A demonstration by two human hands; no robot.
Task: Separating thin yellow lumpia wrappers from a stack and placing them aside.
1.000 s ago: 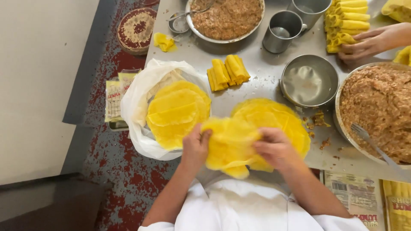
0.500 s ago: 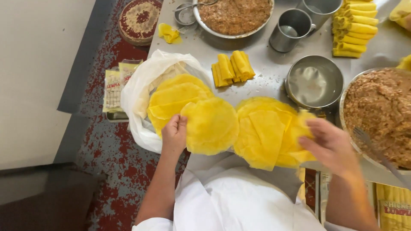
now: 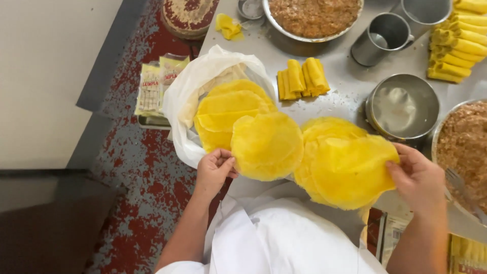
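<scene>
My left hand (image 3: pixel 214 171) pinches the near edge of a round yellow wrapper (image 3: pixel 267 146) and holds it just right of a stack of yellow wrappers (image 3: pixel 223 112) lying in an opened white plastic bag (image 3: pixel 185 101). My right hand (image 3: pixel 417 178) grips the right edge of another round yellow wrapper (image 3: pixel 350 171), lifted over a second pile of wrappers (image 3: pixel 329 131) on the steel table (image 3: pixel 345 86). A few rolled yellow wrappers (image 3: pixel 303 77) lie behind them.
A small steel bowl of pale liquid (image 3: pixel 403 107) sits right of the wrappers. Large bowls of brown minced filling stand at the right edge (image 3: pixel 464 147) and at the back (image 3: pixel 314 16). Two steel cups (image 3: pixel 381 36) and a row of finished rolls (image 3: pixel 456 48) are at back right. Packets (image 3: pixel 157 83) lie on the red speckled floor.
My hands have pulled apart, separating the wrappers: the left one now holds a single round wrapper near the bag, the right one has flattened out and lifted another wrapper at the right.
</scene>
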